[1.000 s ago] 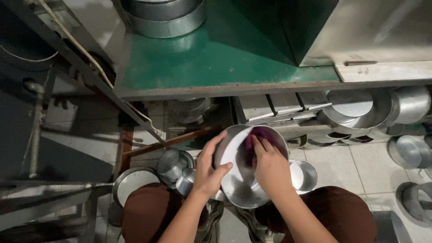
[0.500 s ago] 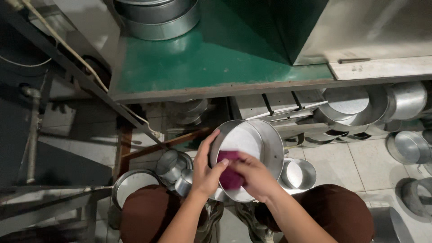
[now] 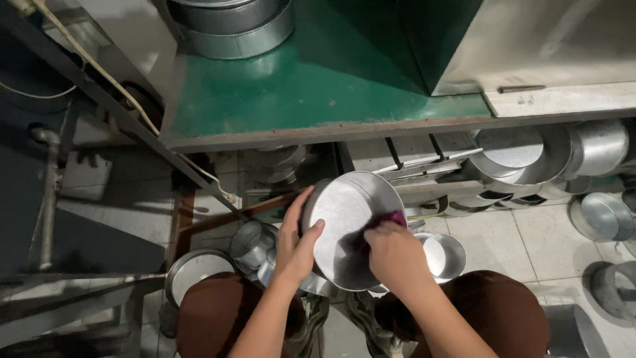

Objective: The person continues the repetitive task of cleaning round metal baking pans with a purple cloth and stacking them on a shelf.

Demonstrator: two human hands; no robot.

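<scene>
Gripping the round, dull-grey metal pan (image 3: 344, 225) by its rim, my left hand (image 3: 296, 242) curls closed around it. My right hand (image 3: 395, 255) pinches a crumpled purple cloth (image 3: 391, 219) against the pan's smooth inside, below the green tabletop (image 3: 298, 86).

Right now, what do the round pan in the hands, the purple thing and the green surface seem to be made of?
Round pan: thin sheet metal, probably aluminium or steel, with a dull silver sheen and soft reflections. Purple cloth under the right hand: soft fabric or a scouring pad; it bunches, but the weave is too small to tell. Green tabletop: a glossy painted or coated surface, scuffed, with a worn edge. The left hand steadies the pan.
</scene>
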